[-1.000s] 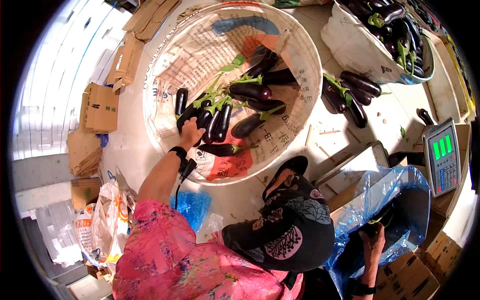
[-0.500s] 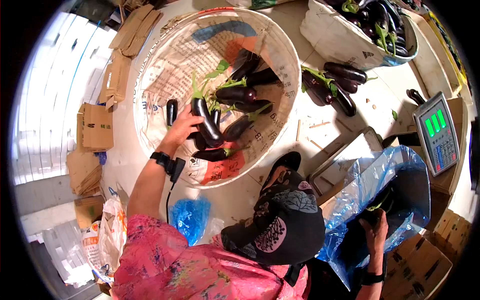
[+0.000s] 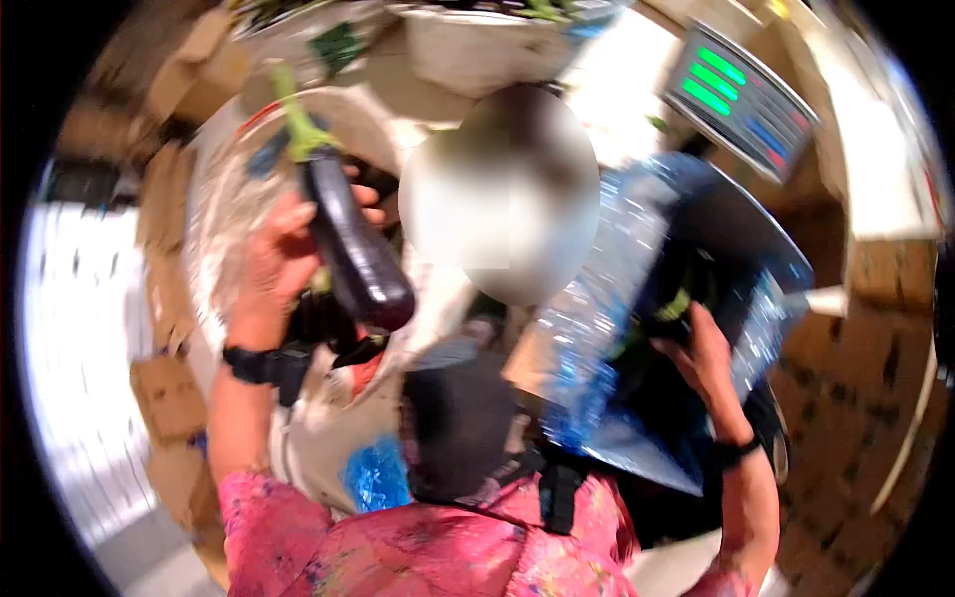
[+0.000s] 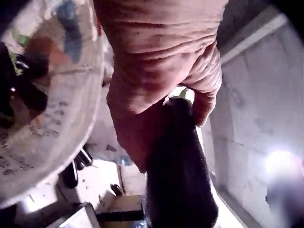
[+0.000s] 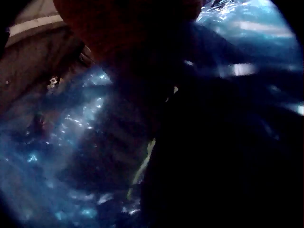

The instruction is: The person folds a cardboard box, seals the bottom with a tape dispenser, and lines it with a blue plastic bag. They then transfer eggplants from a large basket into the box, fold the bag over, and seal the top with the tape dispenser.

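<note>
In the head view, the left hand (image 3: 282, 254) holds a long dark eggplant (image 3: 356, 244), its green stem pointing up, above the round woven sack (image 3: 214, 224). The left wrist view shows the same eggplant (image 4: 178, 166) between the fingers and thumb of the left hand (image 4: 161, 71). Over on the right, the right hand (image 3: 704, 353) is inside a box lined with blue plastic (image 3: 607, 269), at a dark eggplant with a green stem (image 3: 676, 305). The right wrist view is very dark; a green stem (image 5: 142, 166) shows below the right hand (image 5: 128, 28), whose fingertips are hidden.
A scale with a green lit display (image 3: 741, 95) stands behind the lined box. Cardboard (image 3: 169, 398) lies along the left side, and cartons (image 3: 846, 398) are at the right. A crumpled blue bag (image 3: 378, 476) lies on the floor near the person.
The left hand has lifted the eggplant up out of the sack, towards the person's view. The head view has turned to the right. The right hand stays in the lined box.
</note>
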Demonstrator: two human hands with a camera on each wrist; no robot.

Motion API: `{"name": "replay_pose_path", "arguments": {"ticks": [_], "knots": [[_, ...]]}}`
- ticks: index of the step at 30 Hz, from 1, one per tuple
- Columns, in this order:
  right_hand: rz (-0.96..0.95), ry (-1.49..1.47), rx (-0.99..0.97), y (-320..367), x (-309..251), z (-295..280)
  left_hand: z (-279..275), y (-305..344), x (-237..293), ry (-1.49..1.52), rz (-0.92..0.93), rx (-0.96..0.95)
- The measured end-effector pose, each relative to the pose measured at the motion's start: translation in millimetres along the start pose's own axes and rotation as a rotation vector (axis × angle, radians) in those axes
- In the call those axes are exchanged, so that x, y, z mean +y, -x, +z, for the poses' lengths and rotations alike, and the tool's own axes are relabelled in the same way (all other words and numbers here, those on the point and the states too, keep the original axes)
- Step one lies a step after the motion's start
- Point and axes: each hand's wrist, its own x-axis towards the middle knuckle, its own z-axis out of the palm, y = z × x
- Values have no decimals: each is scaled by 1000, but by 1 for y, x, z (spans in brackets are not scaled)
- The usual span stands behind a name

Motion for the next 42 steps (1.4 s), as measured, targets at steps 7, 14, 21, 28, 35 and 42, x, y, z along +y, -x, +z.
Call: {"name": "replay_pose_path", "arguments": {"ticks": [7,14,21,28,35,42], "knots": [[175,56,-108,-3,-7,-5,170,-54,3,-629,0,-182],[184,58,-71,-3,-7,0,267,-81,-91,-1245,310,-620],[184,10,-41,-4,-9,2,280,-101,-180,-1735,23,-661],[136,-29,-44,-3,-6,5,272,-111,-228,-1917,-185,-812],[75,-32,5,-2,-14,11,259,-123,-231,-1993,-72,-1070],[66,-34,-68,2,-14,3,270,-133,-88,-1218,-164,-911]]}}
